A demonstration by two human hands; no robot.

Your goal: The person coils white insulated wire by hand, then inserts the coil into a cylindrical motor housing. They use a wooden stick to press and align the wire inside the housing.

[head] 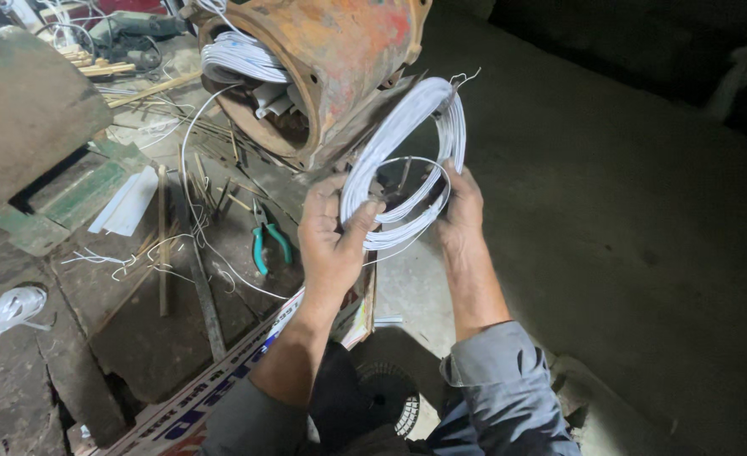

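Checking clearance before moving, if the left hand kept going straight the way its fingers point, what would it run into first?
The left hand grips the white wire coil and points up toward the rusty motor housing. That housing's lower rim looks like the first thing met, though depth is unclear.

Left hand [331, 241] and right hand [460, 207] raised close together, fingers curled (both gripping), forearms angled upward.

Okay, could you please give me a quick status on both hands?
Left hand and right hand both gripping white wire coil. Coil held up beside rusty motor housing. Green-handled pliers on floor, untouched.
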